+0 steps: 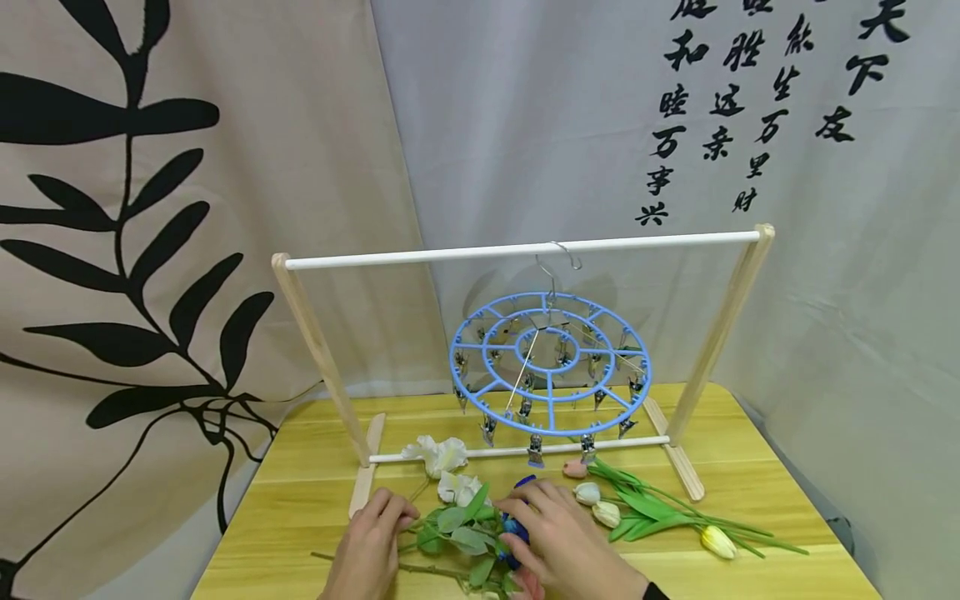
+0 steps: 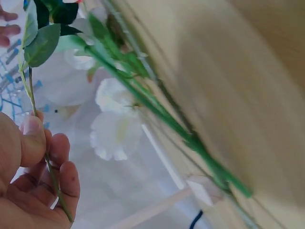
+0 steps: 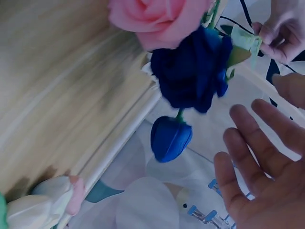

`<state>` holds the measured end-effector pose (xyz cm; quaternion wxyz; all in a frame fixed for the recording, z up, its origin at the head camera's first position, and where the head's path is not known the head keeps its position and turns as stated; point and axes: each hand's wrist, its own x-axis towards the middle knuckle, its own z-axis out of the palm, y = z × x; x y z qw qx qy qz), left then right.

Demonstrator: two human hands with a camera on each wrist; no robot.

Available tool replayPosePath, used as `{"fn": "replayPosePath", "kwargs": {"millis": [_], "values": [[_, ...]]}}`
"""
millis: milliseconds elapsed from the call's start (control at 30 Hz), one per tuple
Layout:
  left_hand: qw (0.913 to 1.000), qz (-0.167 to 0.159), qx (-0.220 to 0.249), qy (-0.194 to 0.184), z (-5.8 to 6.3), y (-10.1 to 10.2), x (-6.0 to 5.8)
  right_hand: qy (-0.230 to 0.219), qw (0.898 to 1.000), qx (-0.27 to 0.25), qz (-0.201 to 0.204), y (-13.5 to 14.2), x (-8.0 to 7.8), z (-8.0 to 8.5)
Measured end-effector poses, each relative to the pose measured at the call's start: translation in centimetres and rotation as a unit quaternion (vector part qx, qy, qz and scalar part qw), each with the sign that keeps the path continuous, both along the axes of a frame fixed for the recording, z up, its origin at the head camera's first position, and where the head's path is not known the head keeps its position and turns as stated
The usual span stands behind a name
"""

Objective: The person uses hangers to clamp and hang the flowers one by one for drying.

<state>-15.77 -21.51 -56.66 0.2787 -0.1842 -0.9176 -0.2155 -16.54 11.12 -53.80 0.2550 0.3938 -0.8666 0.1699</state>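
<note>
1 blu rose (image 3: 190, 71) | 1 pnk rose (image 3: 159, 21) | 4 tulips (image 1: 717, 542) | 1 hngr (image 1: 550, 385) | 1 rack (image 1: 450, 253)

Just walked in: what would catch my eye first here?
Probably the round blue hanger, studded with metal clips and hung from a white bar above the yellow table. Below, a left hand pinches a leafy stem, while a deep blue rose shows beside the right hand. Behind, at left, a big black plant print climbs the cloth.

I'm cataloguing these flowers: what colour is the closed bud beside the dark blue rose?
Blue, brighter than the rose; the bud shows best in the right wrist view.
</note>
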Motion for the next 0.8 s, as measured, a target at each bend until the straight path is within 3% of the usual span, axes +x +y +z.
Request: {"fn": "replayPosePath", "kwargs": {"millis": [233,467,800], "values": [[0.9965,-0.022,-0.008,0.080,1.4,1.6,-0.1,-0.008,1.000,0.029,-0.003,-1.2,-0.2,0.6],[0.9937,-0.033,-0.015,0.106,2.4,2.7,-0.2,-0.014,1.000,0.015,-0.005,-1.8,-0.3,0.6],[0.9844,-0.097,0.038,0.142,3.6,3.4,-0.9,-0.024,0.999,-0.046,-0.007,-1.6,-0.7,1.0]]}}
